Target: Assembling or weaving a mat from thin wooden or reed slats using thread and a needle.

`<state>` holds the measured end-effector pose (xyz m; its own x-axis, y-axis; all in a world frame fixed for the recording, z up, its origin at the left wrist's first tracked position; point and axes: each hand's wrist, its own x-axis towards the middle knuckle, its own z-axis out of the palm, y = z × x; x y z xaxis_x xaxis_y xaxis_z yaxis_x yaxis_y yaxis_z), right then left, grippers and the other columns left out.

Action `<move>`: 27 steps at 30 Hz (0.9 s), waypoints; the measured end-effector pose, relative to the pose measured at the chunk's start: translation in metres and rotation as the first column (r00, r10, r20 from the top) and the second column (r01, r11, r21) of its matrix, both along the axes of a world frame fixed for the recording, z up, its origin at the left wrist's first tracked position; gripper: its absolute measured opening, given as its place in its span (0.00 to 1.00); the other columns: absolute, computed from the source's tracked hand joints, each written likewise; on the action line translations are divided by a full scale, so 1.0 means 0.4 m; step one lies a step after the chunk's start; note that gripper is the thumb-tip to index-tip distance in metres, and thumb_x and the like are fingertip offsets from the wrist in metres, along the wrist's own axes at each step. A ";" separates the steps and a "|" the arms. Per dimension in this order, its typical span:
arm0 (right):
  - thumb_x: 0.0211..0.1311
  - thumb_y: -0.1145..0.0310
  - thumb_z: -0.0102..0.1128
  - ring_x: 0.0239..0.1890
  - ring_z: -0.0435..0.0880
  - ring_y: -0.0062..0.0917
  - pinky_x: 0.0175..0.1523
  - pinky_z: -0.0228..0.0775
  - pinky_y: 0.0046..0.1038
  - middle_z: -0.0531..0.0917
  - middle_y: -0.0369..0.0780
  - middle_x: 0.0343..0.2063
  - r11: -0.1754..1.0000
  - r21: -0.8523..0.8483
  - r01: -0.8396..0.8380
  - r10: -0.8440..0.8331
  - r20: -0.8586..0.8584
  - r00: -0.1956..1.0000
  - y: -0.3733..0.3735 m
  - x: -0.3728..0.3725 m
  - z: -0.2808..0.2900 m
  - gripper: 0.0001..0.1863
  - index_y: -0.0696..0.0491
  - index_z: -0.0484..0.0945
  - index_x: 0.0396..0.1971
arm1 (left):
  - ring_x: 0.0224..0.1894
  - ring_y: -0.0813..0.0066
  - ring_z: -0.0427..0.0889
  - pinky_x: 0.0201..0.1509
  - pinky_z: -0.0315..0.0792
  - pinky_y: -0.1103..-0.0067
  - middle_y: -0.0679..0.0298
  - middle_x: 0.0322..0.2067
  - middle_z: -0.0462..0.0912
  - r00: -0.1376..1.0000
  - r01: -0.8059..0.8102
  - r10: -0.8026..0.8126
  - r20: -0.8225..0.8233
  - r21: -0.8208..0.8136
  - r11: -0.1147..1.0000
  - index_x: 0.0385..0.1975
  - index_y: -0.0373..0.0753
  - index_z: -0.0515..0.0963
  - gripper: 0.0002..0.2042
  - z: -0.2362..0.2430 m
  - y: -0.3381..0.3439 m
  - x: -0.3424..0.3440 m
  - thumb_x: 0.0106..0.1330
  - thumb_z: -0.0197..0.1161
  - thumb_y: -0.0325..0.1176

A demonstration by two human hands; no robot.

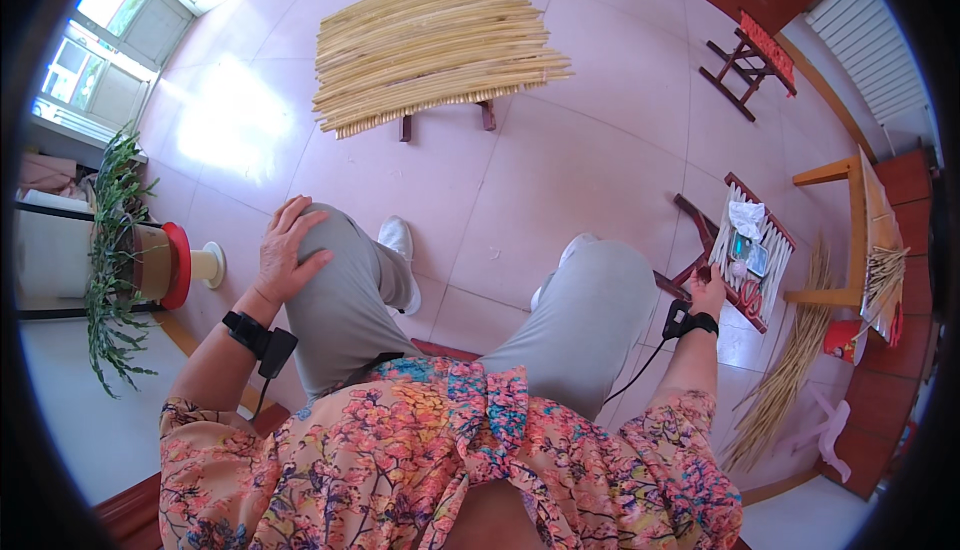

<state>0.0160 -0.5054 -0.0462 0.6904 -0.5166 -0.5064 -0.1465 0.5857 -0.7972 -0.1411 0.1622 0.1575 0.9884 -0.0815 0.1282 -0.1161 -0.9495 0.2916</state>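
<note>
My left hand [290, 253] lies on my left knee, its fingers spread and nothing in them. Over at the right, my right hand [708, 293] is at the near corner of a low folding stool [735, 305] with a dark red frame and pale woven straps. Its fingers look curled around the frame, though the fingertips are partly hidden. On the stool's straps sit a crumpled white plastic bag [746, 218], a small clear box [756, 260] and a red-handled tool, perhaps scissors [751, 290]. In front of me a mat of straw-coloured stalks [430, 45] rests on a low dark support.
Loose stalks [780, 370] lie on the floor at the right, beside a wooden stool [858, 225] on its side. Another red-topped folding stool [768, 52] stands farther back. A potted trailing plant [118, 240] is at the left. Windows [105, 50] stand at the far left.
</note>
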 end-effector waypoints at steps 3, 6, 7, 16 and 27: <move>0.55 0.67 0.57 0.34 0.73 0.25 0.39 0.71 0.26 0.75 0.39 0.30 0.999 0.002 -0.052 0.052 -0.025 0.998 0.001 -0.004 0.011 0.11 0.56 0.70 0.35 | 0.55 0.52 0.62 0.56 0.58 0.65 0.52 0.50 0.66 1.000 -0.001 0.001 0.006 -0.003 1.000 0.44 0.40 0.71 0.23 -0.001 0.006 -0.002 0.48 0.59 0.44; 0.55 0.70 0.57 0.35 0.75 0.24 0.40 0.70 0.27 0.77 0.37 0.31 0.988 -0.012 -0.155 0.155 -0.003 0.988 0.029 -0.020 0.026 0.08 0.54 0.71 0.34 | 0.55 0.52 0.62 0.57 0.58 0.65 0.52 0.50 0.66 1.000 -0.010 0.010 0.011 0.004 1.000 0.44 0.40 0.71 0.23 0.012 0.009 -0.016 0.48 0.60 0.43; 0.54 0.70 0.57 0.35 0.75 0.24 0.40 0.70 0.27 0.77 0.37 0.31 0.984 -0.015 -0.176 0.175 -0.019 0.984 0.026 -0.033 0.026 0.09 0.54 0.71 0.34 | 0.55 0.52 0.61 0.57 0.58 0.65 0.52 0.51 0.66 1.000 -0.003 0.003 0.009 0.002 1.000 0.44 0.40 0.71 0.23 0.015 0.007 -0.017 0.48 0.60 0.43; 0.53 0.69 0.59 0.34 0.75 0.28 0.38 0.71 0.28 0.77 0.39 0.31 0.983 0.077 -0.169 0.178 -0.129 0.975 0.131 -0.021 -0.015 0.12 0.56 0.69 0.36 | 0.55 0.53 0.62 0.56 0.58 0.64 0.53 0.50 0.66 1.000 0.006 -0.006 0.019 -0.002 1.000 0.45 0.42 0.71 0.23 0.015 0.000 -0.007 0.47 0.60 0.42; 0.57 0.72 0.53 0.34 0.76 0.30 0.36 0.71 0.30 0.75 0.43 0.33 0.945 0.106 -0.311 0.323 -0.129 0.937 0.229 -0.024 -0.024 0.13 0.59 0.66 0.40 | 0.51 0.60 0.68 0.55 0.61 0.71 0.55 0.46 0.71 0.925 0.231 -0.272 -0.267 -0.173 0.957 0.47 0.38 0.69 0.19 0.083 0.053 0.238 0.57 0.56 0.40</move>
<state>0.0063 -0.4139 -0.0556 0.7286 -0.2350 -0.6433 -0.4441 0.5529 -0.7050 -0.0458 0.1832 0.1906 0.9339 -0.3340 -0.1279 -0.2388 -0.8486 0.4721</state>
